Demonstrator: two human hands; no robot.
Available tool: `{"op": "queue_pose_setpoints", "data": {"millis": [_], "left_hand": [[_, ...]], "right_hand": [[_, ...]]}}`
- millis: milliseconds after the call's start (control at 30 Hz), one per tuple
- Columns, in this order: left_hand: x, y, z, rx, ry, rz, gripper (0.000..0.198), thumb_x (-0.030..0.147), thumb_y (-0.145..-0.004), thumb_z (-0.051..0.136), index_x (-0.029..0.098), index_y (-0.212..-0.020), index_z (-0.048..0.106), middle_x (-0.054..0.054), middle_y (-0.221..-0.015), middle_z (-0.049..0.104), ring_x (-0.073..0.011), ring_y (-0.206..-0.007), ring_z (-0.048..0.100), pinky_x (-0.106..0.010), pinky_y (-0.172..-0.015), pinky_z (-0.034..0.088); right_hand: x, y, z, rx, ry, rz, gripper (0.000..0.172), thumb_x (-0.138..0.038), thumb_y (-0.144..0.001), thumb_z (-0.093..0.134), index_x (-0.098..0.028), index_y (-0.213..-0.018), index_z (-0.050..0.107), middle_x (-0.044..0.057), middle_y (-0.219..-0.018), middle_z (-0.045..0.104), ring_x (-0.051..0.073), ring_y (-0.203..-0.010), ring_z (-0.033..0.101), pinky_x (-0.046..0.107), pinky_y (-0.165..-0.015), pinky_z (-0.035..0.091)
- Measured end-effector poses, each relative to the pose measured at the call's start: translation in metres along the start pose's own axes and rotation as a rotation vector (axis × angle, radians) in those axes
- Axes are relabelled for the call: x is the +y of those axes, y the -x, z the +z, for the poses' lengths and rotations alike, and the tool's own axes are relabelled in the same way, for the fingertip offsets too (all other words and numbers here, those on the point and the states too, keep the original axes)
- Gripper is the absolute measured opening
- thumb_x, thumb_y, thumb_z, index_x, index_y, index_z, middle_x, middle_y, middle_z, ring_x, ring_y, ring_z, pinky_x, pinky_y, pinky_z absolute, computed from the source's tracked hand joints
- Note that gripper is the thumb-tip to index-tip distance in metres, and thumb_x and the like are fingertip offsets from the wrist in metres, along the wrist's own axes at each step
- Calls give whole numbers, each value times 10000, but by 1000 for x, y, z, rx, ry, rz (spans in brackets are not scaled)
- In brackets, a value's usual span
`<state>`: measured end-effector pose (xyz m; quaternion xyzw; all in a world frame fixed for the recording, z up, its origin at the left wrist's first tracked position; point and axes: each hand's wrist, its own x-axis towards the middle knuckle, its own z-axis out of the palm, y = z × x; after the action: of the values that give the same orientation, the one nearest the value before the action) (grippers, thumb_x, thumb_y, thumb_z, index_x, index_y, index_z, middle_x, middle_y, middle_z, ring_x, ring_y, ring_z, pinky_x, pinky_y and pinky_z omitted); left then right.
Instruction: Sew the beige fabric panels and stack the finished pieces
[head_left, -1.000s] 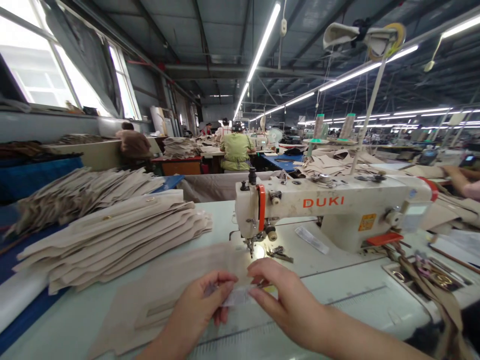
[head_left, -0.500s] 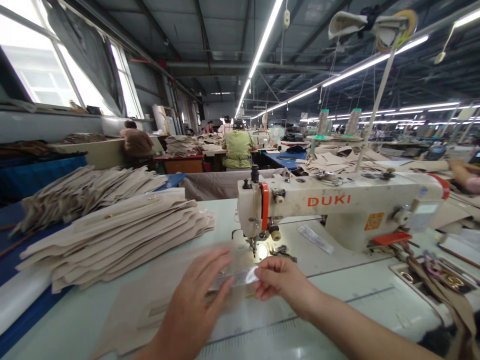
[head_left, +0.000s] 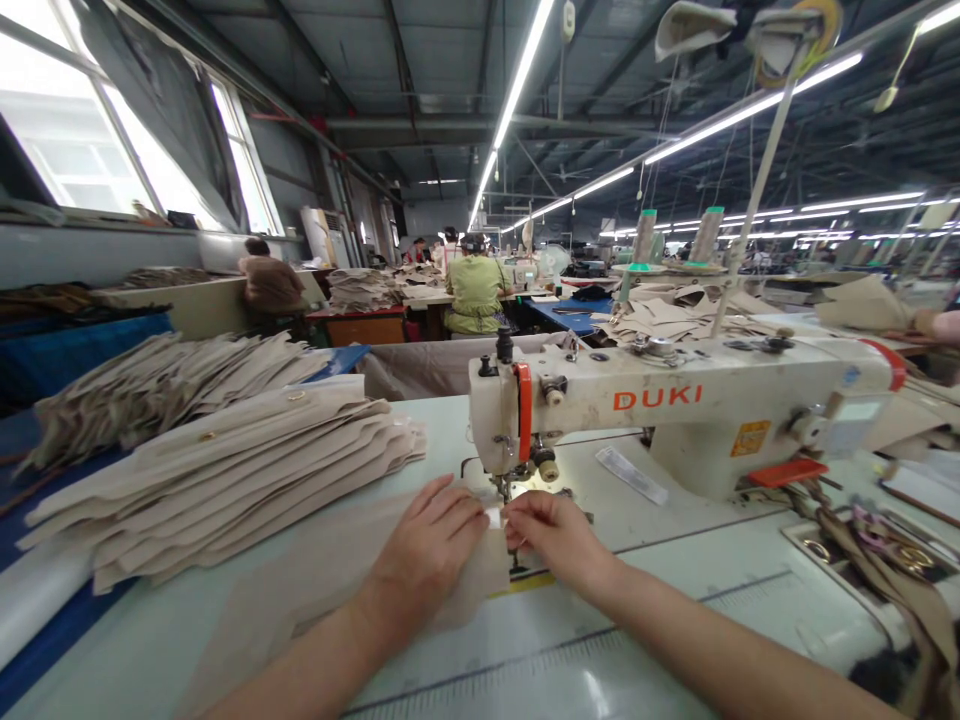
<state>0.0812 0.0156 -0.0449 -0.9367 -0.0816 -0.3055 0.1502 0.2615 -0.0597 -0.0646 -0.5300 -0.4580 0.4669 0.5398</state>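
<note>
My left hand [head_left: 431, 545] lies on a beige fabric piece [head_left: 322, 580] spread on the sewing table, fingers curled down at the fabric's far edge. My right hand [head_left: 551, 535] is beside it, fingertips pinched on a small white label [head_left: 493, 517] at that edge. Both hands sit just in front of the needle [head_left: 504, 490] of the white DUKI sewing machine [head_left: 675, 410]. The two hands almost touch at the label.
A tall stack of beige cut pieces [head_left: 217, 475] lies left of the machine, with another pile [head_left: 157, 385] behind it. Straps and metal rings [head_left: 877, 545] sit in a tray at right. Thread cones [head_left: 709, 235] stand behind. Other workers [head_left: 474, 290] sit at far tables.
Both hands moved forward from the near table to the needle, carrying the white label with them. The label, once held flat between the hands, is now pinched small at the fabric edge.
</note>
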Motion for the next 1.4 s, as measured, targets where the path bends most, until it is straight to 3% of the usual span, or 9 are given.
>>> {"op": "queue_pose_setpoints", "data": {"millis": [100, 200, 300, 500, 633, 867, 1067, 1400], "left_hand": [[-2, 3, 12, -46, 73, -56, 322, 86, -933, 370, 160, -898, 682, -76, -892, 699, -194, -879, 622, -358, -874, 516], [0, 6, 22, -131, 214, -178, 312, 106, -934, 382, 181, -836, 669, -47, -849, 696, -171, -812, 635, -295, -770, 538], [0, 7, 23, -178, 291, -237, 281, 132, -935, 409, 183, -829, 665, -43, -853, 691, -174, -826, 632, -287, -764, 530], [-3, 5, 19, -279, 240, -119, 282, 82, -925, 413, 192, -924, 673, -35, -897, 680, -175, -850, 618, -279, -767, 512], [-6, 2, 22, -316, 183, -60, 270, 45, -916, 422, 180, -872, 651, -25, -850, 669, -176, -806, 614, -292, -765, 506], [-8, -7, 25, -273, 161, -6, 226, 25, -900, 454, 152, -856, 636, -39, -848, 676, -183, -809, 619, -299, -787, 519], [-4, 2, 33, -195, 161, -15, 288, -9, -884, 398, 167, -911, 624, -33, -899, 692, -166, -836, 640, -296, -827, 538], [-2, 7, 35, -232, 136, 4, 266, -10, -870, 434, 168, -965, 607, -45, -951, 691, -179, -887, 640, -322, -884, 527]], "right_hand": [[-2, 12, -9, 26, 387, -275, 98, -222, -840, 600, -184, -865, 687, 65, -912, 674, 198, -907, 596, 347, -880, 459], [-2, 27, -14, -155, 844, -612, 205, -155, -884, 504, -175, -991, 677, 92, -999, 673, 207, -968, 582, 344, -904, 459], [-1, 34, -15, -315, 984, -740, 214, -167, -916, 475, -165, -1026, 659, 92, -1039, 671, 199, -1027, 573, 322, -975, 436], [-1, 34, -14, -326, 1028, -770, 240, -164, -945, 434, -141, -1003, 666, 105, -1052, 676, 196, -1033, 583, 306, -992, 431], [-1, 34, -14, -327, 1049, -759, 241, -166, -951, 437, -133, -1013, 667, 110, -1053, 681, 201, -1035, 588, 306, -988, 436], [0, 36, -14, -325, 1073, -741, 233, -143, -928, 456, -129, -1014, 671, 114, -1068, 684, 206, -1047, 589, 312, -983, 448], [3, 35, -14, -326, 1100, -735, 234, -131, -918, 456, -133, -1025, 665, 106, -1085, 680, 202, -1076, 580, 306, -1011, 428], [1, 38, -11, -314, 1165, -771, 192, -123, -905, 483, -126, -927, 674, 80, -985, 699, 195, -945, 606, 279, -933, 464]]}}
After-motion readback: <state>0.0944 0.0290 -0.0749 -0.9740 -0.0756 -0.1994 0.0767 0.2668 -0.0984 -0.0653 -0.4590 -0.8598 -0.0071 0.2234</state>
